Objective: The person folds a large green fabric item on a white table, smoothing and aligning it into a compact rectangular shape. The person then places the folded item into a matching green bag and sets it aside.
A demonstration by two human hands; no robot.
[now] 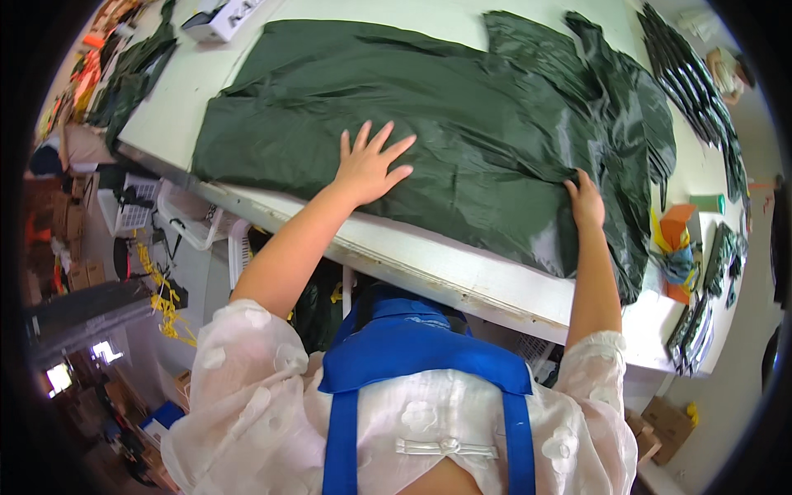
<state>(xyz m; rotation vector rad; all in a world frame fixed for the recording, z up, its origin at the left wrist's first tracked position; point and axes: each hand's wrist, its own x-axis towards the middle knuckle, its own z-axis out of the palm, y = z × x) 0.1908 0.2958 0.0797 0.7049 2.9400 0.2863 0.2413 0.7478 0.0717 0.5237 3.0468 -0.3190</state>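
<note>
A dark green, shiny raincoat (462, 115) lies spread over the white table, its long body to the left and its bunched, wrinkled upper part to the right. My left hand (368, 169) rests flat on the middle of its body, fingers spread. At the near right part of the coat, my right hand (586, 205) has its fingers bent and closed on a fold of the fabric. Loose, sleeve-like pieces stick out at the far right of the coat.
The white table (528, 289) has a worn near edge. Folded dark garments (689, 82) lie in a row at far right. Near them are an orange, yellow and blue bundle (678, 252) and small dark packets (693, 330). White baskets (136, 202) stand below at left. People are near both sides.
</note>
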